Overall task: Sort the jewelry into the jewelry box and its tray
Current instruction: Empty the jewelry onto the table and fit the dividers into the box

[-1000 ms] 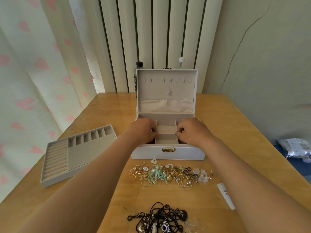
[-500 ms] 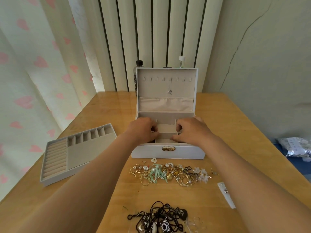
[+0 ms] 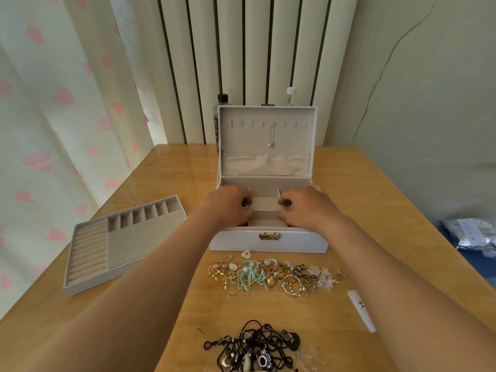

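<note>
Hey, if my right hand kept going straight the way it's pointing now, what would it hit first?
Probably the right hand meets the upright divider inside the box, just ahead of its fingertips; past it sits the left hand. Depth is unclear.

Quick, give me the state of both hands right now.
Left hand: fingers curled inside the jewelry box; what it holds cannot be told.
Right hand: fingers curled inside it; cannot be told either.
</note>
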